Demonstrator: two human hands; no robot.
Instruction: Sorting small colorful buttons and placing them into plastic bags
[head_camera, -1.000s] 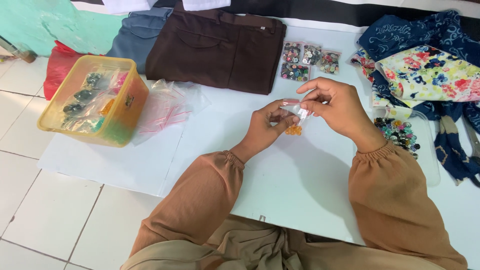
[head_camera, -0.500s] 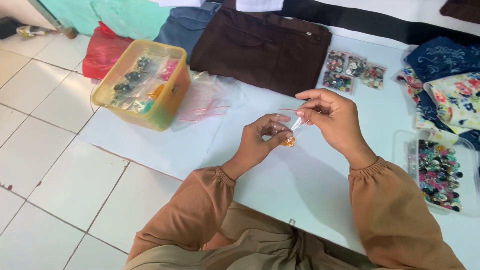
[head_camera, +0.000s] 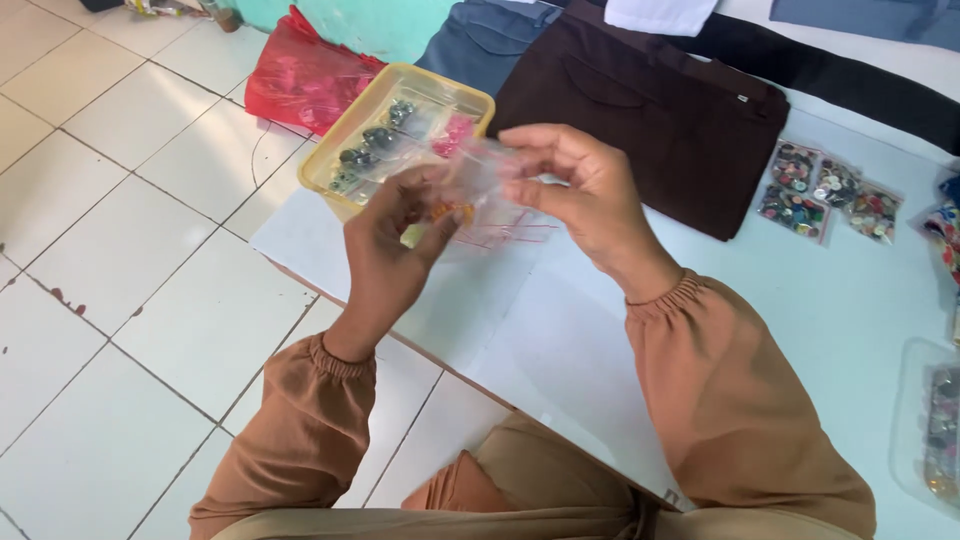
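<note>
Hands raised just in front of a yellow rectangular plastic tray (head_camera: 478, 100): left hand (head_camera: 390, 255) and right hand (head_camera: 585, 195) both pinch a small clear plastic zip bag (head_camera: 480, 180) holding orange bits, best kept level so nothing spills.

Both hands meet above the pale sheet (head_camera: 560, 330): the left hand (head_camera: 385, 250) and the right hand (head_camera: 585, 195) pinch a small clear bag (head_camera: 475, 180) (something orange shows inside). Behind them sits a yellow tray (head_camera: 345, 150) of buttons; a brown garment (head_camera: 660, 110) lies beside it.
</note>
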